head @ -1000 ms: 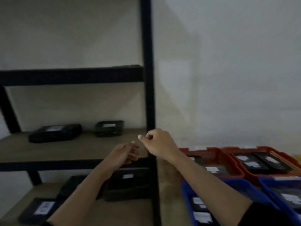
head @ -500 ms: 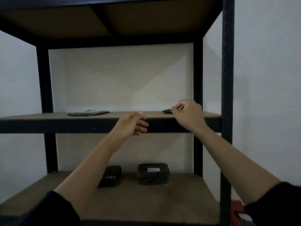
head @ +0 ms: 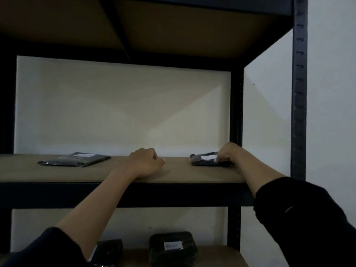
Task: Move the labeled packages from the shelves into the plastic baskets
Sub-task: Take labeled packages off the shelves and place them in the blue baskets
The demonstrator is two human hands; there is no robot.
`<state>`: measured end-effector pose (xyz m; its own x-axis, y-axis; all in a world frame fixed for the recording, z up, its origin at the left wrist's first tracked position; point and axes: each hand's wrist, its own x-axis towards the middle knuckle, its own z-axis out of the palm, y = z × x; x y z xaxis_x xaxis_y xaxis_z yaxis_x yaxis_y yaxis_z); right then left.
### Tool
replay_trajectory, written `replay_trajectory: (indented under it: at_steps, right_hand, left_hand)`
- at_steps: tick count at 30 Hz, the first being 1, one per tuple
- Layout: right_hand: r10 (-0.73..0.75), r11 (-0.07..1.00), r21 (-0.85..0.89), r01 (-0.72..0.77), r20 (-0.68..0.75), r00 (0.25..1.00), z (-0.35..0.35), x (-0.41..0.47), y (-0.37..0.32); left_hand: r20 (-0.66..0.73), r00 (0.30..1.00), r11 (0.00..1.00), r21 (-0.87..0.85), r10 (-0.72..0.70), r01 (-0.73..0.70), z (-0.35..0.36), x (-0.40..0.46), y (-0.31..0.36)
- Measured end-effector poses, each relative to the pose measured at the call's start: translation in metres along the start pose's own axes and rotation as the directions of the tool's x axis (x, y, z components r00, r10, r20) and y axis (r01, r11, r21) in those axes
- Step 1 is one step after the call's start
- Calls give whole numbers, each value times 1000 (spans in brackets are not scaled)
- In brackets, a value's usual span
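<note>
On the left of the upper shelf (head: pixel 119 173) we are seeing a flat dark package (head: pixel 74 160) with a white label, lying untouched and well apart from both hands. Half a second ago this package was showing only as a thin sliver at the shelf's edge; the view is now sitting higher and nearer, so we are looking onto the shelf board.

Moving right, our left hand (head: pixel 145 163) is resting on the bare board near the front edge, fingers curled into a loose fist that is holding nothing. A moment earlier it was hovering in front of the shelf beam; it is now over the board, between the two packages.

Further right, our right hand (head: pixel 227 154) is closing on a second labeled package (head: pixel 205 160) beside the rear upright, its fingers curled over the package's right end and pinching it against the board. Half a second ago the hand was only arriving at that spot. We are judging that the pick is beginning: the package is gripped but not yet lifted.

Below, on the lower shelf (head: pixel 215 256), two more dark packages are waiting, one (head: pixel 173 247) showing its label and one (head: pixel 107 251) partly hidden by our left forearm. No baskets are showing in this view, though they were standing low to the right one second ago, so each package is requiring a carry down and rightward.
</note>
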<state>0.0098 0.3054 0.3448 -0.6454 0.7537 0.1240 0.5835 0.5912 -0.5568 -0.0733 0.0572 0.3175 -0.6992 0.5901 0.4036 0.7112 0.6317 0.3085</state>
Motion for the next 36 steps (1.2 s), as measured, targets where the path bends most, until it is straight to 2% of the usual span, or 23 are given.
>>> replay_trajectory:
  at_steps: [2,4,6,9,11,14,17,19,21,23,25,28,30,33,36]
  right_hand:
    - [6,970,241,-18,51,999,-3,-3,0]
    - [-39,818,575,-30,107,993,-5,-14,1]
    - [-167,643,765,36,93,982,-5,-25,3]
    - [-351,525,833,174,26,936,1,-51,0]
    - [-415,505,834,223,8,910,8,-64,-3]
    - [-431,506,827,244,-3,902,14,-72,-8]
    - [-373,521,834,182,30,927,17,-69,-15]
    - [-292,572,809,134,48,955,20,-63,-18]
    - [-223,706,698,125,51,974,25,-54,-23]
    - [-172,898,412,153,9,985,30,-45,-30]
    - [-155,981,116,158,-38,987,33,-45,-40]
    - [-164,973,-178,144,-105,981,38,-49,-62]
    - [-206,955,-247,164,-151,967,44,-49,-78]
    - [-342,923,-227,310,-116,933,54,-59,-110]
    - [-446,892,-83,445,3,895,69,-73,-154]
  left_hand:
    - [16,1000,998,-66,-12,13,3,2,-2]
    - [36,999,993,-114,-33,36,4,3,-4]
    - [11,999,992,-120,-30,31,5,3,-7]
    - [-14,1000,994,-112,-7,5,5,1,-8]
    - [-14,1000,995,-104,5,-6,4,-1,-8]
    - [-57,998,989,-149,13,-22,4,-3,-8]
    - [-129,992,978,-206,10,-37,2,-5,-7]
    - [-137,991,966,-254,1,-36,0,-8,-5]
    - [-146,989,965,-259,1,-40,-4,-13,-4]
    - [-148,989,973,-225,13,-47,-9,-16,-9]
    - [-131,991,987,-157,26,-46,-16,-19,-20]
    - [-100,995,996,-92,-3,-6,-25,-19,-45]
    - [-112,993,998,-58,-42,36,-31,-21,-64]
    - [-165,978,992,2,-124,126,-45,-24,-94]
    - [-158,962,972,40,-223,232,-60,-23,-133]
